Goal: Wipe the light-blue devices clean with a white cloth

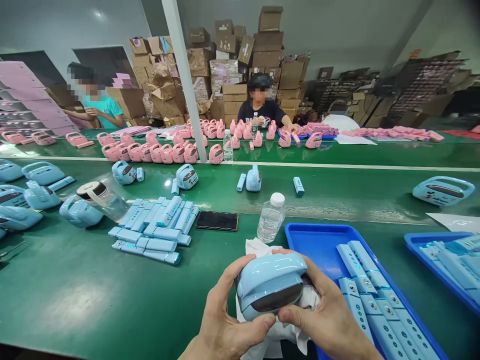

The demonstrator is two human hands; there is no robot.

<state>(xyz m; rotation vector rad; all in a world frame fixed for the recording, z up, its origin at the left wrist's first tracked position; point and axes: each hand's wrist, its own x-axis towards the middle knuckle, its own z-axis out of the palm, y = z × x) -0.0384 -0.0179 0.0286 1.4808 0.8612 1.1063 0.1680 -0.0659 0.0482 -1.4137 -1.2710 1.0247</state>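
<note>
Both hands [277,320] gripping blue device [270,284] — white cloth [277,332] beneath, green table [75,300]

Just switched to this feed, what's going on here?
A person holds a rounded light-blue plastic device over a white cloth, left hand and right hand gripping its sides. A blue tray of light-blue bar-shaped parts sits to the right on the green table. A clear water bottle stands behind.

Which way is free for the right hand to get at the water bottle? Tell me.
Probably straight ahead, yes. The right hand is shut on the blue device together with the left hand. The bottle stands upright just beyond, with only a white cloth lying between.
</note>
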